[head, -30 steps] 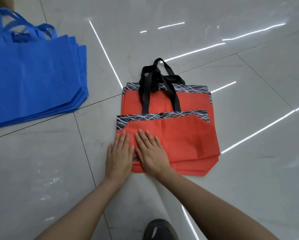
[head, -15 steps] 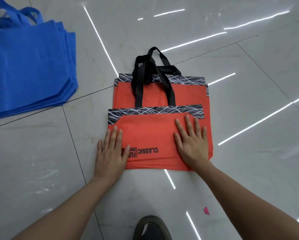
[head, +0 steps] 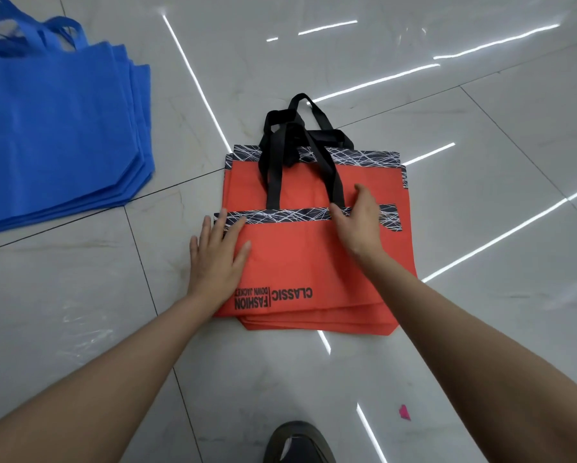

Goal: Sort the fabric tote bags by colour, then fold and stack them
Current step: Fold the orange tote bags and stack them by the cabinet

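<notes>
Single head-worn wide-angle view, looking forward and steeply down at a glossy tiled floor (head: 480, 228) from close above; the person's own forearms enter from the bottom edge. No second view.

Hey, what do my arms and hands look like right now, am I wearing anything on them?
Both arms are bare right up to the bottom edge of the picture: no sleeves show. The left hand and right hand have no gloves, and no watch, bracelet or ring is visible. Nails look short and unpainted.
</notes>
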The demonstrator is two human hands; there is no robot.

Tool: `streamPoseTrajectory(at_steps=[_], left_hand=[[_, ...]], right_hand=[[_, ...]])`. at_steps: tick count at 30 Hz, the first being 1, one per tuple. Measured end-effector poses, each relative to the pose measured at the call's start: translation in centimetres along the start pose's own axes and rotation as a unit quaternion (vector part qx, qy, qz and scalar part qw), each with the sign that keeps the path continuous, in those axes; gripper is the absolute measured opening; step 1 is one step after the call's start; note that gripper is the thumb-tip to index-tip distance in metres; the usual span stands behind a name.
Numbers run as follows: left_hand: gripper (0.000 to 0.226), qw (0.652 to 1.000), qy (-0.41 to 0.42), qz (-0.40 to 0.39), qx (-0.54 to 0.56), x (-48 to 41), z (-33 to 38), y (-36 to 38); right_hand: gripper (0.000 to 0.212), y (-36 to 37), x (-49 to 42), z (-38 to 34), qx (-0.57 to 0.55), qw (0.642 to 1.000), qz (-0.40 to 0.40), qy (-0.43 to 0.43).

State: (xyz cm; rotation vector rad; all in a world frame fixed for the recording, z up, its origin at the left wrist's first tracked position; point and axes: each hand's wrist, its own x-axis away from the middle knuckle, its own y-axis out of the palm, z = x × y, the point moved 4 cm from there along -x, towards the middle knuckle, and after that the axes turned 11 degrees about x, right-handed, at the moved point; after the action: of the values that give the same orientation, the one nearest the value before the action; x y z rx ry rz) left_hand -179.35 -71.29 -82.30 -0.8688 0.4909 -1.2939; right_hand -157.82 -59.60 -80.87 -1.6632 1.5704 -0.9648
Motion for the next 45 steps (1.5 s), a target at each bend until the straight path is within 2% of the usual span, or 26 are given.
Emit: streamPoseTrajectory(at_steps=[3,7,11,15,17,20,23,26,28,31,33,35,37,39,42,43,44,45], left_hand=[[0.054,0.997,0.01,-0.065,-0.036,-0.4,0.2,0.8],[0.056,0.991,0.039,-0.093,-0.093,0.1,0.1,1.3],[0.07,0.982,0.094,-0.096,-0.131,1.0,-0.1,1.3],[0.072,0.981,0.092,-0.095,-0.145,2.4,-0.2,1.4],[0.071,0.982,0.081,-0.097,-0.141,2.9,-0.1,1.3],[0.069,0.984,0.075,-0.086,-0.137,3.3,0.2,1.3],[0.065,0.984,0.047,-0.085,-0.147,3.7,0.3,1.5],[0.056,0.984,0.001,-0.084,-0.156,4.1,0.7,1.7],[0.057,0.983,-0.032,-0.085,-0.162,4.3,1.2,1.6],[0.054,0.978,-0.055,-0.072,-0.186,4.9,1.9,1.1],[0.044,0.98,-0.037,-0.009,-0.193,5.1,2.6,-0.1],[0.042,0.978,-0.012,0.044,-0.204,5.2,2.7,-1.4],[0.037,0.983,0.013,0.069,-0.168,4.5,2.5,-2.7],[0.026,0.996,0.022,0.075,-0.051,2.8,2.5,-3.4],[0.037,0.986,-0.068,-0.007,0.151,0.4,2.5,-2.1],[0.044,0.983,-0.078,-0.032,0.164,0.2,2.4,-1.4],[0.049,0.989,-0.045,-0.045,0.132,0.2,2.4,-0.9],[0.049,0.997,0.034,-0.044,0.056,0.5,2.6,-0.6]], right_hand=[[0.069,1.0,-2.4,-1.0,-0.097,0.992,-0.056,0.062],[0.066,0.7,-4.4,-1.7,-0.14,0.983,-0.057,0.101],[0.043,-1.3,-4.2,-2.7,-0.163,0.987,-0.015,0.011],[0.05,-3.7,-1.0,-3.5,-0.184,0.98,0.001,-0.081],[0.052,-4.8,1.6,-3.2,-0.15,0.979,0.008,-0.136],[0.049,-4.8,6.2,-1.2,-0.001,0.966,0.016,-0.257],[0.04,-3.5,10.0,1.8,0.076,0.956,-0.001,-0.282],[0.041,-1.9,13.5,4.2,0.136,0.942,-0.008,-0.308],[0.05,-0.6,15.0,5.4,0.194,0.936,-0.012,-0.294],[0.074,0.8,16.1,5.5,0.239,0.951,-0.025,-0.195],[0.079,1.6,16.0,5.0,0.224,0.959,-0.047,-0.165],[0.078,2.0,15.3,4.6,0.198,0.958,-0.078,-0.19],[0.068,1.7,13.8,4.2,0.161,0.953,-0.117,-0.227],[0.067,1.4,12.2,3.9,0.128,0.941,-0.177,-0.259],[0.066,0.9,10.1,3.6,0.071,0.931,-0.238,-0.269],[0.063,0.7,9.6,3.5,0.053,0.932,-0.247,-0.26],[0.061,0.6,9.3,3.2,0.036,0.934,-0.25,-0.251],[0.059,0.5,9.0,2.8,0.03,0.938,-0.247,-0.241]])
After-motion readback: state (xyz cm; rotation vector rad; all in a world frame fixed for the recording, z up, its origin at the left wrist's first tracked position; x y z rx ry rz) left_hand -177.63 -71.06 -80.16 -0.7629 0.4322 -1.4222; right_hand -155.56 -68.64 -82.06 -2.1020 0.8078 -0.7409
